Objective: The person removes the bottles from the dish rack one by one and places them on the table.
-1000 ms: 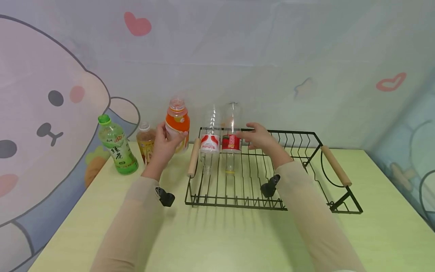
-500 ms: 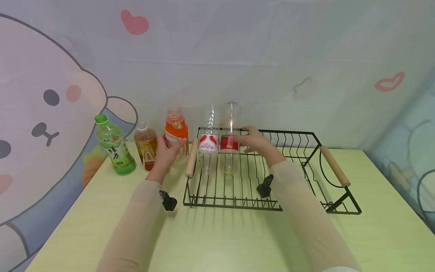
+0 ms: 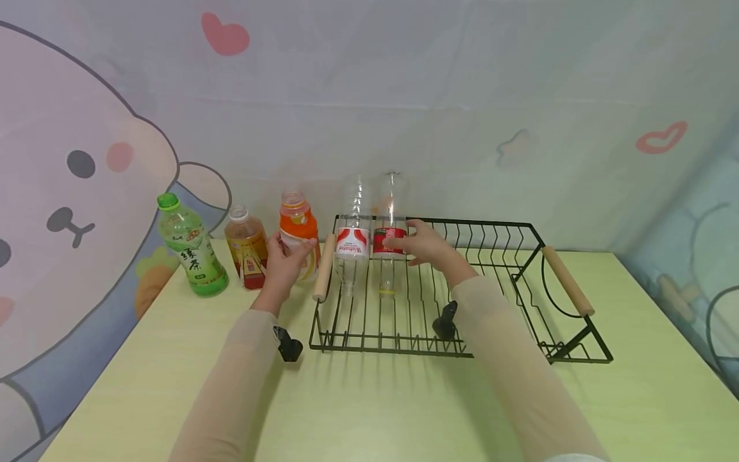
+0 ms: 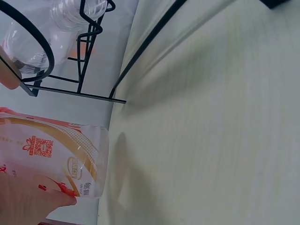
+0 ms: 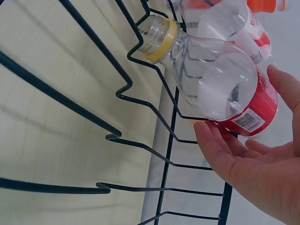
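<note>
My left hand grips an orange-and-white plastic bottle, capless and upright. In the left wrist view the bottle's base is close over the table, its shadow beside it. My right hand is at a clear bottle with a red label, thumb on one side and fingers curved under the label. This bottle leans neck-down in the black wire rack, its yellow neck ring low between the wires. Left of it, a clear bottle with a red-and-white label also stands neck-down in the rack.
Left of the hands, a brown-yellow drink bottle and a green tea bottle with a green cap stand on the table. The rack has wooden handles at its ends. A printed cloth hangs behind.
My left hand has lowered the orange bottle toward the table beside the rack. My right hand has moved slightly left, its fingers closing in around the red-labelled bottle.
</note>
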The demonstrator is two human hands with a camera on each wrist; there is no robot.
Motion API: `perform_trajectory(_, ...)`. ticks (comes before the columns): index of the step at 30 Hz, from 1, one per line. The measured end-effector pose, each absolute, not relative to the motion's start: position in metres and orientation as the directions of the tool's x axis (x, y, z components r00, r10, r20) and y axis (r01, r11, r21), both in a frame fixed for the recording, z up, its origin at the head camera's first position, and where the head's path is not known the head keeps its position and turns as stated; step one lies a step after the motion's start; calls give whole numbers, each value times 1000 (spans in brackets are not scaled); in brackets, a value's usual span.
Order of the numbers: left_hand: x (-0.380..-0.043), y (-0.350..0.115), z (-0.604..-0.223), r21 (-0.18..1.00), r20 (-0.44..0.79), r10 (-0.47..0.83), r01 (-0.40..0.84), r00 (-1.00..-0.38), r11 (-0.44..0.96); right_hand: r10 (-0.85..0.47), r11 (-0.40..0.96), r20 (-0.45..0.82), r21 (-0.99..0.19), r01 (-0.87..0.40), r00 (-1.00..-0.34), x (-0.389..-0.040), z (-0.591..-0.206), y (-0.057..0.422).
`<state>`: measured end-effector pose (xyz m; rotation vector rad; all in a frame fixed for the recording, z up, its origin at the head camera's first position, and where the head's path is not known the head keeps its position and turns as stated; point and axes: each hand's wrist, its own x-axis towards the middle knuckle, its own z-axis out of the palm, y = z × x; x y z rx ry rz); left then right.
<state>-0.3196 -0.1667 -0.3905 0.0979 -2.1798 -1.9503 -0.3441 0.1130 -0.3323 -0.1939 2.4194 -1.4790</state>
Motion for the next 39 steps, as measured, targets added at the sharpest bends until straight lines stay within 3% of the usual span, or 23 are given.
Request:
perform_trajectory(20, -322, -169, -403, 989, 118, -219, 95, -969, 110, -236, 485, -177, -873, 42, -956, -342, -340, 108)
perform_trajectory(39, -325, -166, -407, 985, 131, -216, 102, -968, 138, -246, 393, -162, -918, 55, -956, -342, -326, 117)
